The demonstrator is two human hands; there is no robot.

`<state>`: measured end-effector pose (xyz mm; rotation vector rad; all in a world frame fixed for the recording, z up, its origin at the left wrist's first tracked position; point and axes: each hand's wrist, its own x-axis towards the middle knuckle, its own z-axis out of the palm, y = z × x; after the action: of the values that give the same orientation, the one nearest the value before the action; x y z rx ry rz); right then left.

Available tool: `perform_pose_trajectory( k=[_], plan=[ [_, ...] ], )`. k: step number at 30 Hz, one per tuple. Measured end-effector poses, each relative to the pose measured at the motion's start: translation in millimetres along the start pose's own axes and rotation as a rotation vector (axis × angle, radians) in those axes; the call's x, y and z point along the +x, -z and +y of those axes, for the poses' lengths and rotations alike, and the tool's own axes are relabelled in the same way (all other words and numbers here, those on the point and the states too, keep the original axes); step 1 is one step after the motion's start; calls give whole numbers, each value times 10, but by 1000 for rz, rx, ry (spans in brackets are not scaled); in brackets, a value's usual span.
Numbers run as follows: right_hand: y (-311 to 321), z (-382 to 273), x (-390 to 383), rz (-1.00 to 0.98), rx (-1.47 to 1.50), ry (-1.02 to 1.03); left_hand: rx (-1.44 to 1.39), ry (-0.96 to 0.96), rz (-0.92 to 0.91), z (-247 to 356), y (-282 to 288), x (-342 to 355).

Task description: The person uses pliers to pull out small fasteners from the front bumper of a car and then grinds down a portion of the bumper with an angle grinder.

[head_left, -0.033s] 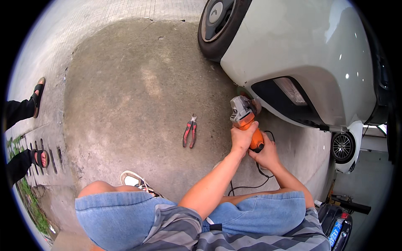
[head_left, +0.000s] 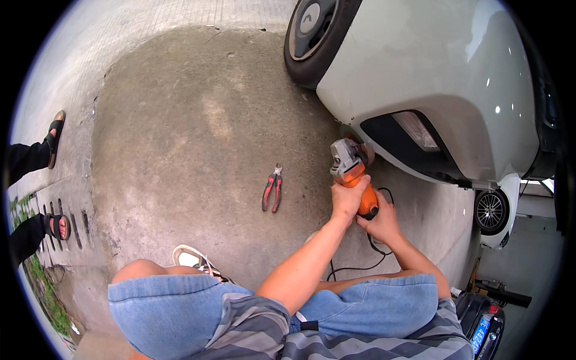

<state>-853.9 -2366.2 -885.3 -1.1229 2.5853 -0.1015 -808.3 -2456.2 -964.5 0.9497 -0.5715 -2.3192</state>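
An orange angle grinder (head_left: 348, 174) with a grey metal head is gripped in both hands. My left hand (head_left: 348, 199) wraps round its body just behind the head. Farther back, my right hand (head_left: 382, 223) is closed on the rear end, where the black power cord (head_left: 366, 267) hangs down in a loop. The disc (head_left: 366, 153) sits right at the lower edge of a pale car bumper (head_left: 414, 78); whether it touches is hard to see. On the concrete to the left lie red and black pliers (head_left: 277, 180), handles toward me.
A car wheel (head_left: 321, 36) stands at the far end of the bumper. Another person's sandalled foot (head_left: 55, 139) and second foot (head_left: 60, 227) are at the left, near a slotted drain cover (head_left: 75, 231). My shoe (head_left: 191, 258) rests below the pliers. More cars are parked at the right.
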Motion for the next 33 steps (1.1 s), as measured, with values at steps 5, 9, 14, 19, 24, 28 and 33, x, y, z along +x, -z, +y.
perform_pose_trajectory(
  k=[5,9,14,19,24,28,33],
  plan=[
    [61,-63,-13,-23,-1,-22,48,-13,17,26,-38,-33],
    [54,-82,-3,-43,22,-56,0,-1,6,-20,6,6],
    [-6,-14,-32,-32,21,-26,27,-28,43,-27,15,-29],
    [41,-159,-24,-33,21,-24,51,-6,29,88,55,-58],
    [-3,-169,-31,-28,60,-5,63,-8,20,96,100,-61],
    [13,-220,5,-6,51,2,51,9,14,159,101,-56],
    [-32,-220,-10,9,36,27,41,-34,27,21,136,8]
  ],
)
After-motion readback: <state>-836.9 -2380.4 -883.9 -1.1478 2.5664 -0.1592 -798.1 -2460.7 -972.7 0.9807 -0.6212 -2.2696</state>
